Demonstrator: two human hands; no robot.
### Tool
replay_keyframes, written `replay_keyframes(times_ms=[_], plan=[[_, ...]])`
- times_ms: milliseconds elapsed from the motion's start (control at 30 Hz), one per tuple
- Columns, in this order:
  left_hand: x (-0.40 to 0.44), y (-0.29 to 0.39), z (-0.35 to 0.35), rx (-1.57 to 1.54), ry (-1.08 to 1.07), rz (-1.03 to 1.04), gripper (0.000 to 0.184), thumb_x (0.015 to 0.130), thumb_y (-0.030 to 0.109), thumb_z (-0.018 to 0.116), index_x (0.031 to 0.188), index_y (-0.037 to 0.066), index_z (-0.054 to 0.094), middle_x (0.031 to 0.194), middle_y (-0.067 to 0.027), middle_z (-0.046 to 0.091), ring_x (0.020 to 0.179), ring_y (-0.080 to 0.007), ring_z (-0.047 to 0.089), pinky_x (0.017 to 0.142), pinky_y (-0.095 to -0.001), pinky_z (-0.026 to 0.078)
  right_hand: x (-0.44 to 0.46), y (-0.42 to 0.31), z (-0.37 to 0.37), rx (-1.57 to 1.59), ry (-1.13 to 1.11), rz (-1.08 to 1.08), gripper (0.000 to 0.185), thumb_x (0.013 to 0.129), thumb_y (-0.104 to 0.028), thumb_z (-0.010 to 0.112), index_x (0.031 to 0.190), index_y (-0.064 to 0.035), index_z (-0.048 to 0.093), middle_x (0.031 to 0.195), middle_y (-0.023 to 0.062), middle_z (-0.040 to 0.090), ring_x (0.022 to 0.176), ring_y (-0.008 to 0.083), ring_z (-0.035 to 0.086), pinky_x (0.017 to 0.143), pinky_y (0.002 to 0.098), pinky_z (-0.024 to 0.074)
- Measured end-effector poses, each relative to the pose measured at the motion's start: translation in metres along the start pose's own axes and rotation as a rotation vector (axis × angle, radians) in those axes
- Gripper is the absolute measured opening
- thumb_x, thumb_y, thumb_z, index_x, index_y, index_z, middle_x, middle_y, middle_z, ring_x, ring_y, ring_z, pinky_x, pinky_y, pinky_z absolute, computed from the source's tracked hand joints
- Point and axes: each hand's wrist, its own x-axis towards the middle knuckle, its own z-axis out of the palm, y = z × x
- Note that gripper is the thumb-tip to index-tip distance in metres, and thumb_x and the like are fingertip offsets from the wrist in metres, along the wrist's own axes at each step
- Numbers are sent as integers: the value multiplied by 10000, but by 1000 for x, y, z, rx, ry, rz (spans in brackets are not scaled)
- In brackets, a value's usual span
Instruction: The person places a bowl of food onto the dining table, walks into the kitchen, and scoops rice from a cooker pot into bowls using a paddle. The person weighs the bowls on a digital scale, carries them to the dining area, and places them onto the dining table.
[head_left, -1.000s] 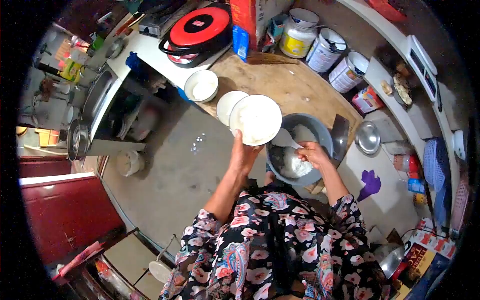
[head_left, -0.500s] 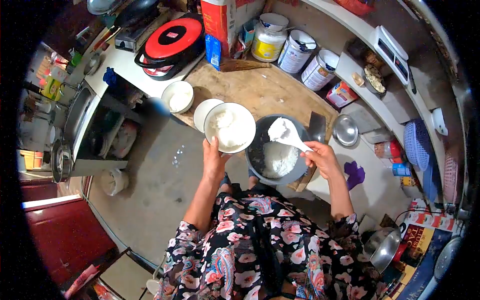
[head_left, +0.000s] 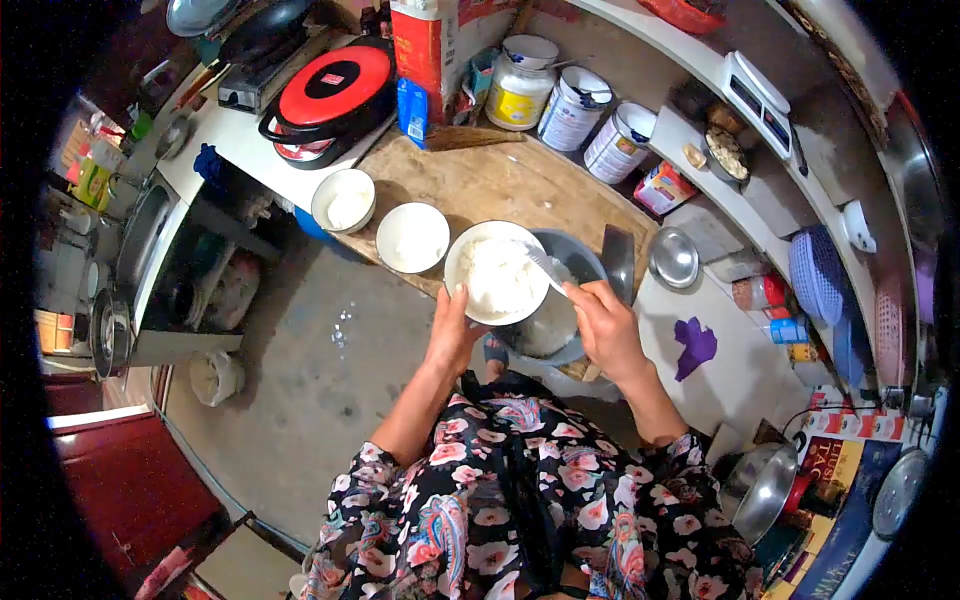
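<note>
My left hand (head_left: 453,328) grips the near rim of a white bowl (head_left: 460,290) that holds white rice (head_left: 500,275). In my right hand (head_left: 610,330) is the handle of a white rice paddle (head_left: 545,265), its head at the bowl's right inner side. Below and to the right of the bowl is a grey pot (head_left: 590,262) with more rice inside, partly hidden by the bowl and my right hand. Two other white bowls, the middle one (head_left: 412,238) and the left one (head_left: 343,200), stand at the board's front left edge with white food in them.
A wooden board (head_left: 480,180) lies under the bowls. Behind it are a red-lidded pan (head_left: 330,90), a red box (head_left: 418,50) and several tins. A cleaver (head_left: 618,262), a metal bowl (head_left: 674,257) and a purple cloth (head_left: 694,348) are on the right.
The paddle, raised with rice over the pot half a second ago, has moved left to the held bowl. That bowl has moved right and down, over the pot's edge, showing the middle bowl fully.
</note>
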Motion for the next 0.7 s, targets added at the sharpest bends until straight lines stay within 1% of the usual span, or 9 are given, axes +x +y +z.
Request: replay_keyframes(times_ms=[67, 167, 233, 267, 333, 367, 433, 600, 700], plan=[[1, -2, -2, 1, 6, 15, 490, 810, 409, 395, 1186, 143, 228, 1175, -74, 328, 1038, -240, 372, 769, -425, 365, -2, 2, -1, 41, 9, 34, 289, 668, 85, 482, 937, -11, 526, 778, 113, 497, 638, 232, 519, 554, 280, 422], [1, -3, -6, -43, 7, -15, 491, 813, 406, 389, 1195, 151, 216, 1179, -72, 325, 1044, -246, 367, 778, -432, 355, -6, 6, -1, 201, 27, 104, 265, 692, 71, 472, 942, 2, 526, 778, 92, 525, 613, 168, 515, 547, 245, 417], [1, -2, -6, -44, 1, -15, 506, 809, 413, 393, 1202, 156, 206, 1186, -73, 320, 1052, -246, 362, 782, -439, 352, -8, 6, -3, 423, -35, 322, 245, 730, 44, 460, 969, 20, 509, 793, 84, 545, 595, 112, 494, 540, 210, 403], [1, -2, -6, -45, -3, -15, 521, 805, 420, 397, 1209, 160, 196, 1192, -73, 316, 1060, -247, 357, 785, -446, 349, -10, 6, -4, 424, -34, 323, 245, 730, 44, 460, 969, 20, 509, 793, 84, 545, 595, 112, 494, 540, 210, 403], [3, -4, -8, -54, -25, -20, 539, 799, 425, 408, 1216, 164, 187, 1202, -71, 308, 1070, -243, 351, 796, -450, 344, -12, 8, -6, 738, -73, 538, 240, 757, 11, 458, 994, 35, 486, 793, 91, 549, 567, 82, 470, 516, 192, 388], [4, -5, -10, -67, -46, -24, 558, 792, 430, 418, 1223, 168, 178, 1211, -68, 300, 1079, -239, 345, 807, -454, 339, -13, 10, -8, 737, -71, 540, 240, 757, 11, 458, 994, 35, 486, 793, 91, 549, 567, 82, 470, 516, 192, 388], [7, -10, -14, -115, -56, -43, 573, 786, 427, 430, 1229, 170, 173, 1214, -64, 301, 1082, -238, 345, 819, -457, 334, -16, 15, -12, 990, -17, 659, 262, 759, 4, 461, 1018, 39, 463, 787, 107, 551, 553, 79, 462, 501, 193, 384], [4, -12, -25, -205, -112, -37, 600, 775, 413, 458, 1241, 164, 175, 1221, -62, 303, 1085, -240, 351, 850, -450, 323, -22, 18, -31, 1018, 67, 766, 265, 749, -26, 456, 1003, 49, 467, 769, 86, 558, 528, 77, 450, 479, 196, 373], [0, -9, -30, -254, -76, -11, 612, 770, 413, 467, 1235, 117, 202, 1213, -74, 326, 1078, -237, 365, 861, -432, 323, -30, 29, -34, 964, 58, 786, 273, 749, -28, 456, 1011, 47, 464, 766, 84, 558, 520, 76, 445, 469, 194, 366]])
